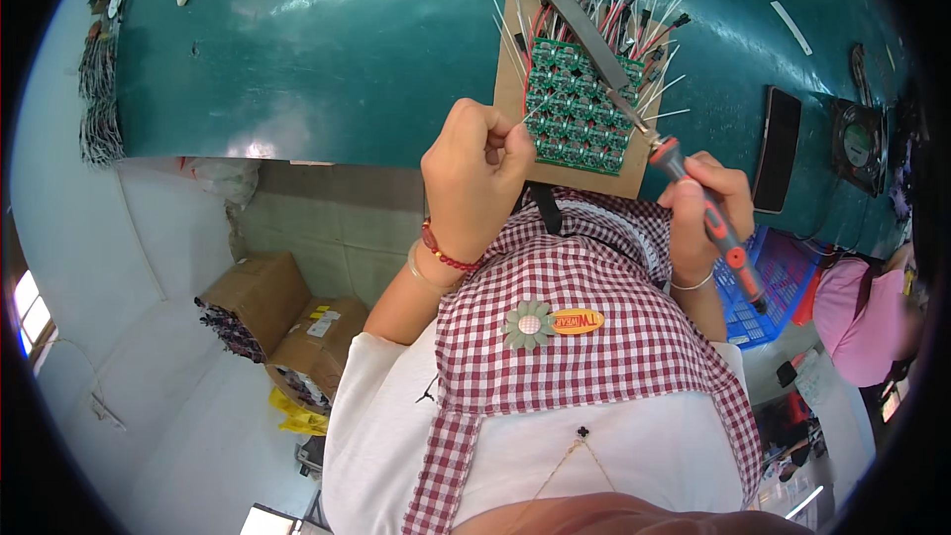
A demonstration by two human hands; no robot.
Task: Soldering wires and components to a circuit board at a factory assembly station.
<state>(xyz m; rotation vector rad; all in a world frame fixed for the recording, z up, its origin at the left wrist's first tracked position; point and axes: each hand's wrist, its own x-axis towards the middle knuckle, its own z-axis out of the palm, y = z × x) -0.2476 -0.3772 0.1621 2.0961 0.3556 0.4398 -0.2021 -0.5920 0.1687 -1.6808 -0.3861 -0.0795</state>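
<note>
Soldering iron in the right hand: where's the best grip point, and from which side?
Grip the soldering iron on its red-and-black handle, well back from the metal tip, coming from the right as the right hand does. The handle slants down to the right, while the tip points up-left at the green circuit boards, so that end is probably hot.

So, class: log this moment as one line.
left hand: holds wire | right hand: holds soldering iron | tip on green boards

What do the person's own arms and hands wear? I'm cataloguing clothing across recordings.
Both forearms are bare below short white sleeves. The left hand wrist carries a red beaded bracelet and a thin pale bangle; the right hand wrist has one slim silvery bangle.
</note>
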